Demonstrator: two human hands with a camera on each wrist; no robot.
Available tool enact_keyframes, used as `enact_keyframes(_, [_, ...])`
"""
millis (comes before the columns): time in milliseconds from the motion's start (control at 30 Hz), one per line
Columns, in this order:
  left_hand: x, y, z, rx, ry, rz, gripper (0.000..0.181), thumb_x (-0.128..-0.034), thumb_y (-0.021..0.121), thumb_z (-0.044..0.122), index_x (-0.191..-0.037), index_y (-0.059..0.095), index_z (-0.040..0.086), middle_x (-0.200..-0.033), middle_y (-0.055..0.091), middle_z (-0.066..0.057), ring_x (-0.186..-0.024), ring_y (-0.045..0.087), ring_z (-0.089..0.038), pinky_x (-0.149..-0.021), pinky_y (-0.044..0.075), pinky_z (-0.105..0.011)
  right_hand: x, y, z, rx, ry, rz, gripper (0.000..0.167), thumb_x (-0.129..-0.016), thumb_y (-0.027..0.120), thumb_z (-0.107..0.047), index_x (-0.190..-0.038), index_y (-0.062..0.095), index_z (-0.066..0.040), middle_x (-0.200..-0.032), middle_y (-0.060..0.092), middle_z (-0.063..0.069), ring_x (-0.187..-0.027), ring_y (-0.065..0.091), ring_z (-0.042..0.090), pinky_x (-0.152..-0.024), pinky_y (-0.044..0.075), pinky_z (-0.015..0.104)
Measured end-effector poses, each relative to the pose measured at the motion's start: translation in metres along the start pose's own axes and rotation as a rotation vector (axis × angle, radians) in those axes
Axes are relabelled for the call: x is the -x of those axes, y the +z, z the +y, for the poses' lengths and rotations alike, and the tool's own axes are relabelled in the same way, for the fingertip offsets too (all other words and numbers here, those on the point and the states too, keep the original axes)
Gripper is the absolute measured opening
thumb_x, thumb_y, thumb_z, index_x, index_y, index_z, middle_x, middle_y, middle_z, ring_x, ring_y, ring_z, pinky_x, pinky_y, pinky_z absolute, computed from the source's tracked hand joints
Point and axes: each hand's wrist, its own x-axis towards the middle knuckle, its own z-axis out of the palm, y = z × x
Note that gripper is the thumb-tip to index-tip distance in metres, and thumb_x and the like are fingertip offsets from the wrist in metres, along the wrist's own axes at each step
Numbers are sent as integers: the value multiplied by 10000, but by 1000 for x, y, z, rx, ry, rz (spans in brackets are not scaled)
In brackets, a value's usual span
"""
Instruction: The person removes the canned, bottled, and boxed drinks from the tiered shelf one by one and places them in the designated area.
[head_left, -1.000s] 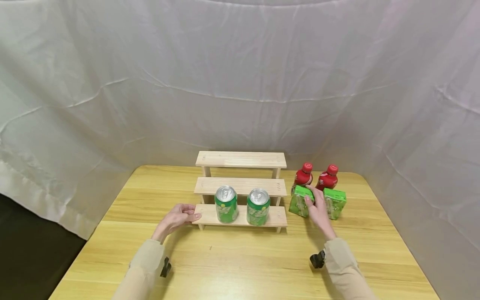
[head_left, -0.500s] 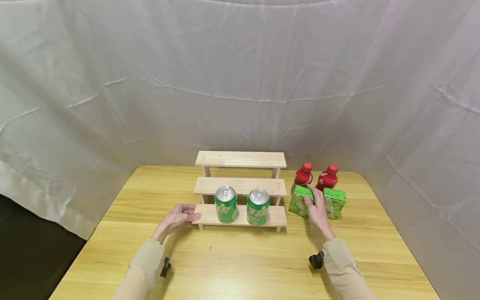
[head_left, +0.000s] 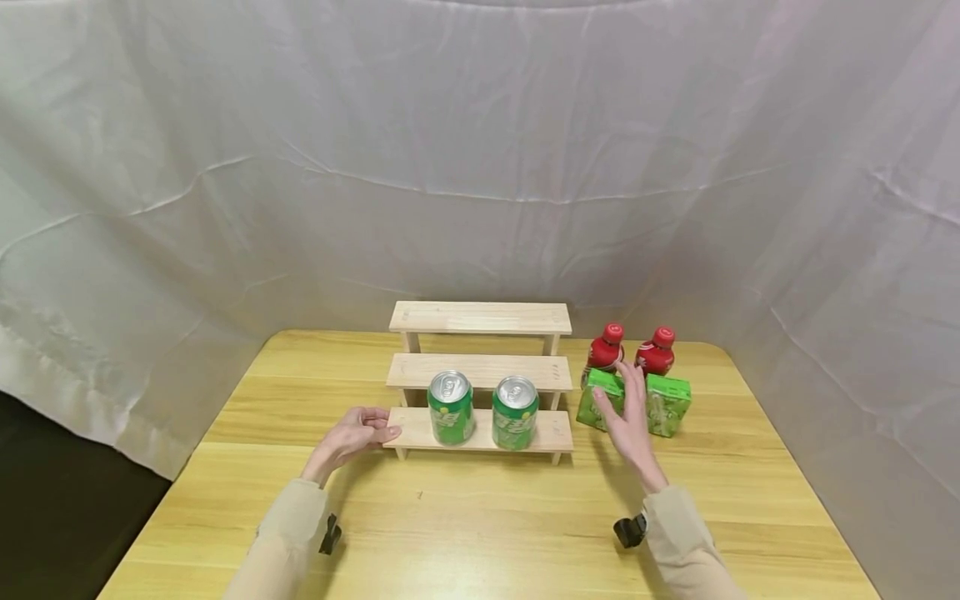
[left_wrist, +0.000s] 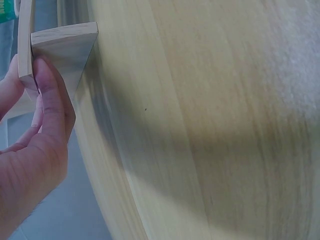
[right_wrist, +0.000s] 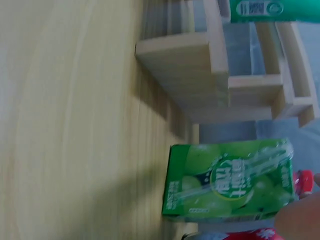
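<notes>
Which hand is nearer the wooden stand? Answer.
Left: the left hand pinches the wooden stand at its left end; the right hand is right of it, by green cartons.

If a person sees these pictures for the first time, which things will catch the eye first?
Probably the two green cans, side by side on the lowest step of the wooden shelf. Next may come the red bottles behind the green cartons, right of the shelf, near the right hand. The left hand also stands out, gripping the lowest step's left end.
</notes>
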Motion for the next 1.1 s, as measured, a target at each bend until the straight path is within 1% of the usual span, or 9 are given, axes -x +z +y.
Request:
enact_keyframes(133, [0,0,0,2,0,-2,588,-939,654,53,-1372,361,-217,-1096,586,-129,-869,601,-114,-845,570,-296,5,4,-8,-10,-49,-1,649,-959,626,-141,-1524,335,-12,-1660,171,197,-1563,-65,410,-1203,-26,734])
enact_keyframes(300, [0,0,1,0,0,0,588,-940,654,54,-1372,363,-217,-1104,583,-134,-875,598,-114,-858,571,-303,9,10,-16,5,-67,-5,728,-915,688,-185,-1541,335,-67,-1664,204,142,-1577,-59,331,-1201,1,741])
enact_keyframes(400, [1,0,1,-9,1,1,589,-941,653,57,-1374,365,-218,-1107,590,-142,-875,601,-115,-862,571,-304,9,13,-19,27,-78,-5,768,-888,711,-210,-1545,335,-83,-1659,218,140,-1573,-43,352,-1189,11,757])
enact_keyframes(567, [1,0,1,-12,4,-2,594,-942,652,60,-1376,361,-221,-1102,598,-141,-873,601,-112,-848,565,-280,11,20,-26,46,-127,-3,811,-838,746,-229,-1537,357,-95,-1632,270,165,-1555,18,412,-1182,26,764])
enact_keyframes(733, [1,-1,1,-3,8,-8,602,-939,651,57,-1379,351,-223,-1100,594,-134,-871,602,-110,-848,568,-283,14,26,-33,48,-146,-50,835,-815,764,-257,-1538,362,-150,-1635,275,130,-1553,29,394,-1181,9,757])
enact_keyframes(833, [1,-1,0,1,10,-13,605,-942,649,58,-1383,346,-223,-1103,593,-134,-872,603,-111,-849,568,-287,17,31,-37,53,-162,-82,844,-805,773,-271,-1535,370,-137,-1627,275,138,-1538,55,402,-1170,8,757])
enact_keyframes(900, [1,-1,0,-1,11,-13,604,-943,649,60,-1383,347,-222,-1101,594,-131,-871,603,-111,-844,569,-283,19,35,-39,44,-174,-100,854,-793,786,-270,-1529,379,-120,-1606,286,161,-1516,92,402,-1156,45,767])
enact_keyframes(967, [1,-1,0,-1,11,-13,600,-944,648,61,-1381,350,-222,-1096,597,-130,-868,605,-111,-843,570,-284,20,39,-42,43,-176,-116,856,-782,798,-278,-1520,391,-126,-1580,308,165,-1489,136,380,-1139,96,772])
enact_keyframes(1100, [2,-1,1,4,13,-16,598,-948,644,61,-1381,347,-222,-1106,602,-134,-870,612,-108,-851,574,-298,23,47,-48,39,-163,-146,844,-755,831,-293,-1486,428,-169,-1547,336,161,-1429,204,326,-1106,200,759])
